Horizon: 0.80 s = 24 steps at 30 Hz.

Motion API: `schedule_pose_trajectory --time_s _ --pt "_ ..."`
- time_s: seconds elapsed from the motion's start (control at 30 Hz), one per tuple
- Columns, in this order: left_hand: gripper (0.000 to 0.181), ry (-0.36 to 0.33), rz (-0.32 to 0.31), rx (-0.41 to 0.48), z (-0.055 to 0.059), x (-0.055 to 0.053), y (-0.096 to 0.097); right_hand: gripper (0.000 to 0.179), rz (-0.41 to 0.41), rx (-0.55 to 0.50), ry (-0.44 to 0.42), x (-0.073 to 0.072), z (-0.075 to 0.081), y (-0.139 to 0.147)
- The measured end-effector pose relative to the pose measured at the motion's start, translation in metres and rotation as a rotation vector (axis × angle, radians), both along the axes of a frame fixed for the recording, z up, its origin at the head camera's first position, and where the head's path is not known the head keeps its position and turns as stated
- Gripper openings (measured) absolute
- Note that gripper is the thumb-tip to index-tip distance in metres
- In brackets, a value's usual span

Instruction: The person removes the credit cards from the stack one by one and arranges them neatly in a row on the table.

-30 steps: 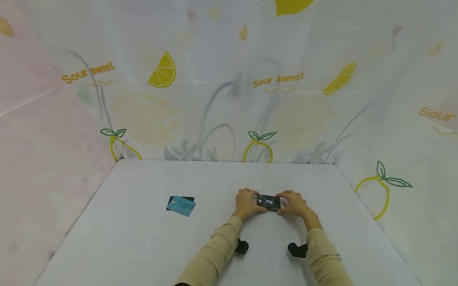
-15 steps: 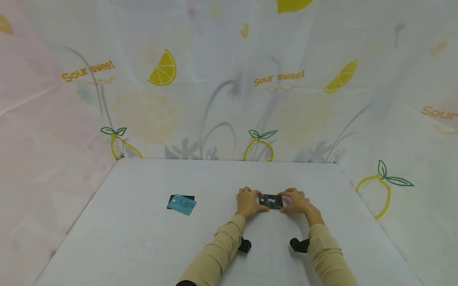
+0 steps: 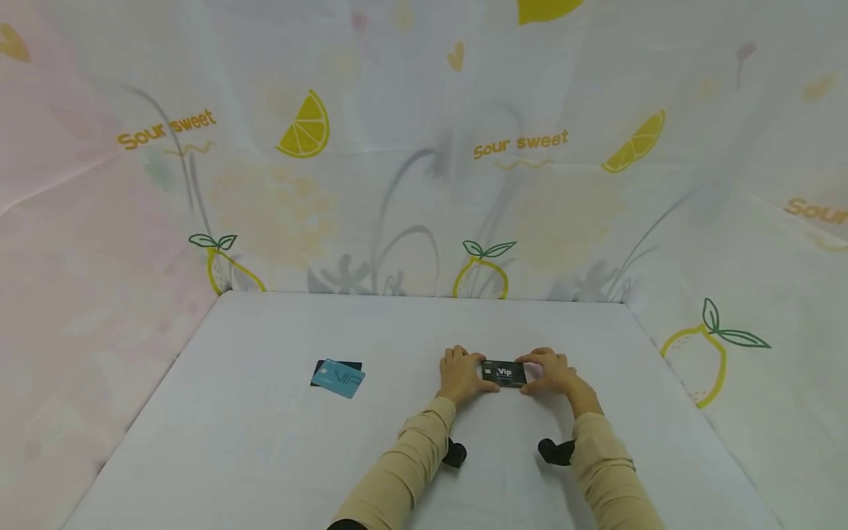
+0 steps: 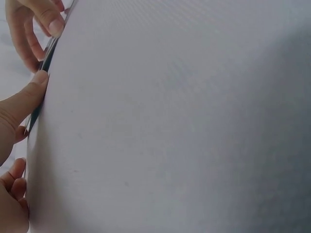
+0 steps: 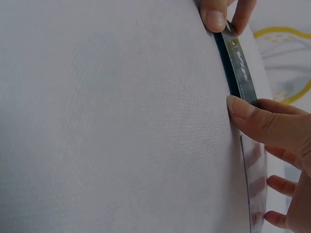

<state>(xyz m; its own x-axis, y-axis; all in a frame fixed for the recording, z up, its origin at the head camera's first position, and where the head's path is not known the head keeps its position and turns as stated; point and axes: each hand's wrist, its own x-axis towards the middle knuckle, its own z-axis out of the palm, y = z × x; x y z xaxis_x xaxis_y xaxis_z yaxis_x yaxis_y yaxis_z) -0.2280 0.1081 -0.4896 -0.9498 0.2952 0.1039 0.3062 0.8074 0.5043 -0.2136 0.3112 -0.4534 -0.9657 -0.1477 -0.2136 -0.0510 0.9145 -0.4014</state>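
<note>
On the white table, right of the middle, lies a black Vip card [image 3: 504, 374], with a dark edge showing beneath its face in the right wrist view. My left hand [image 3: 460, 375] holds it at the left end, thumb along the near edge and a finger at the far edge. At the right end, my right hand [image 3: 551, 373] grips it the same way. Under the curved fingers of the right hand, a shiny pale card [image 5: 254, 179] lies flat, showing pinkish stripes. The left wrist view catches the black card only edge-on, between both hands' thumbs.
Left of the hands, a blue VIP card [image 3: 339, 378] lies askew over a black card [image 3: 356, 365]. Black wrist-mounted pieces [image 3: 455, 453] jut from under both beige sleeves. A lemon-print cloth [image 3: 397, 184] walls the table's back and sides.
Both hands have shifted slightly to the right together with the black Vip card, mostly in the first half second. The blue card and the black one under it lie as before.
</note>
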Motion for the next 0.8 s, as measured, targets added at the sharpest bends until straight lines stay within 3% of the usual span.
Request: schedule_pose_trajectory --time_s 0.8 --pt "0.062 0.031 -0.020 -0.027 0.0031 0.0021 -0.0043 0.053 0.025 0.013 0.013 0.0000 -0.0006 0.0007"
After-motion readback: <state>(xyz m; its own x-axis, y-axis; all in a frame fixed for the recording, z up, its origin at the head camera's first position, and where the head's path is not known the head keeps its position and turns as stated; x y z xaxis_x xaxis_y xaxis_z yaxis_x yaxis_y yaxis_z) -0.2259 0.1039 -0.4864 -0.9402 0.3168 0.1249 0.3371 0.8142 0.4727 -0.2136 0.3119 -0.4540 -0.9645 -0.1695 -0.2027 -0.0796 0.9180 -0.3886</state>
